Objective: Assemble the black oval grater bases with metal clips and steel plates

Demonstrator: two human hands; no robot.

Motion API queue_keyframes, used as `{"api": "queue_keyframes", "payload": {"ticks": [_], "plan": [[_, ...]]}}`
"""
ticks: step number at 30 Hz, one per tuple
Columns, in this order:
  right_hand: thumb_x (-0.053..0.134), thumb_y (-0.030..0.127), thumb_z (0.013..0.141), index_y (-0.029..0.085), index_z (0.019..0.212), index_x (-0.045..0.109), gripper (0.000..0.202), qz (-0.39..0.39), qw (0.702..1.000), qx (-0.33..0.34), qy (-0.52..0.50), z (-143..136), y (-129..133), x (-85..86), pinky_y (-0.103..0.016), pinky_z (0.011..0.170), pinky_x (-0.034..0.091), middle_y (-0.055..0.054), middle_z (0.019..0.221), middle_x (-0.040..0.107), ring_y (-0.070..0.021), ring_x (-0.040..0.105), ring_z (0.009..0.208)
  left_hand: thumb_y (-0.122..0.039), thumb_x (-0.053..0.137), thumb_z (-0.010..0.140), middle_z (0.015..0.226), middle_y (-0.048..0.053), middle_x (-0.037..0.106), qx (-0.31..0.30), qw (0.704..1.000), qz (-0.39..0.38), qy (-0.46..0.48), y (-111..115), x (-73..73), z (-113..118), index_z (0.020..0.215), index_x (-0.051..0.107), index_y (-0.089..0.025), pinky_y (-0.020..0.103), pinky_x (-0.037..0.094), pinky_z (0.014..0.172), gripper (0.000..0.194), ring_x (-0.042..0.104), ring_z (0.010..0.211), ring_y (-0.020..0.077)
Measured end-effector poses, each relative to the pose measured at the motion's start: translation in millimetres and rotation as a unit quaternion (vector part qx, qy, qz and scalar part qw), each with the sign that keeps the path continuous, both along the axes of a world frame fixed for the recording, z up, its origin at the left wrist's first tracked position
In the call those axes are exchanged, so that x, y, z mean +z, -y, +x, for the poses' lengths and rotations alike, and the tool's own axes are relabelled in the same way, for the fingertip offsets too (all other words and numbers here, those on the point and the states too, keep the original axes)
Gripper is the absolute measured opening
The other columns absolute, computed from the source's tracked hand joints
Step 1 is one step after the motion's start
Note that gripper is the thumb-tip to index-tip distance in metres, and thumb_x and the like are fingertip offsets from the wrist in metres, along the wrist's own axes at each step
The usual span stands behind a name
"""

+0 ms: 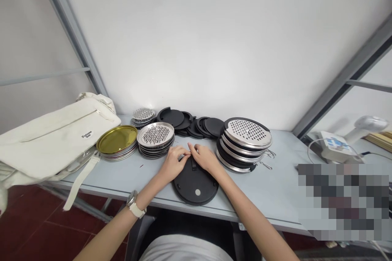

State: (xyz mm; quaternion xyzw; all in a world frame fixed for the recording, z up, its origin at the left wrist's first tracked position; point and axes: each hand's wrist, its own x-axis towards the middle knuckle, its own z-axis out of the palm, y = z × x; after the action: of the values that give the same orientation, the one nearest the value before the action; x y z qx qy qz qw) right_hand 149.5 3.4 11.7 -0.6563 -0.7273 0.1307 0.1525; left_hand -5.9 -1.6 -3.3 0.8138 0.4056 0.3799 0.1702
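Wall (pixel 196 40): white, plain, with a soft sheen of light. Uprights (pixel 69 20): grey metal, slanting at either side. Crossbars (pixel 43 76): grey, meeting the uprights. Tabletop (pixel 284 187): pale blue-grey, along wall. Floor (pixel 33 232): dark red tiles.

The disc (pixel 189 189) is dull black and round, lying on the table (pixel 269 193) right by its near edge. I can see a pale round spot (pixel 197 192) on its nearer half, and a narrow black tab (pixel 193 164) toward the far rim, which is partly covered from sight.
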Motion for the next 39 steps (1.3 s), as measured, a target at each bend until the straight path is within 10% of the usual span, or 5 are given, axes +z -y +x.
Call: {"api": "queue_keyframes", "payload": {"ticks": [25, 34, 39], "plan": [[0.015, 0.045, 0.1, 0.014, 0.096, 0.065, 0.059, 0.005, 0.998, 0.021, 0.056, 0.0, -0.4, -2.2, -0.028, 0.07, 0.042, -0.015, 0.092, 0.071, -0.0239, 0.066, 0.086, -0.014, 0.053, 0.087, 0.088, 0.002, 0.067, 0.003, 1.0, 0.004, -0.026, -1.4, 1.0, 0.1, 0.087, 0.067, -0.02, 0.034, 0.035, 0.084, 0.016, 0.059, 0.086, 0.0177], [0.029, 0.025, 0.099, 0.018, 0.144, 0.032, 0.046, 0.019, 0.99, 0.095, 0.1, 5.5, 6.0, 2.3, -0.033, 0.079, 0.043, -0.017, 0.12, 0.06, -0.0267, 0.059, 0.103, -0.012, 0.052, 0.088, 0.09, -0.001, 0.066, -0.005, 0.999, 0.033, -0.016, 1.3, 4.4, 1.1, 0.089, 0.065, -0.02, 0.031, 0.035, 0.082, 0.015, 0.059, 0.088, 0.0159], [0.012, 0.04, 0.101, 0.015, 0.117, 0.06, 0.056, 0.013, 0.995, 0.063, 0.081, 2.9, 2.4, 0.6, -0.03, 0.073, 0.044, -0.014, 0.101, 0.068, -0.025, 0.064, 0.092, -0.013, 0.054, 0.087, 0.09, 0.0, 0.068, -0.006, 0.999, 0.035, -0.012, -1.4, 1.3, -0.1, 0.089, 0.067, -0.021, 0.032, 0.036, 0.082, 0.015, 0.06, 0.087, 0.0162]]}}
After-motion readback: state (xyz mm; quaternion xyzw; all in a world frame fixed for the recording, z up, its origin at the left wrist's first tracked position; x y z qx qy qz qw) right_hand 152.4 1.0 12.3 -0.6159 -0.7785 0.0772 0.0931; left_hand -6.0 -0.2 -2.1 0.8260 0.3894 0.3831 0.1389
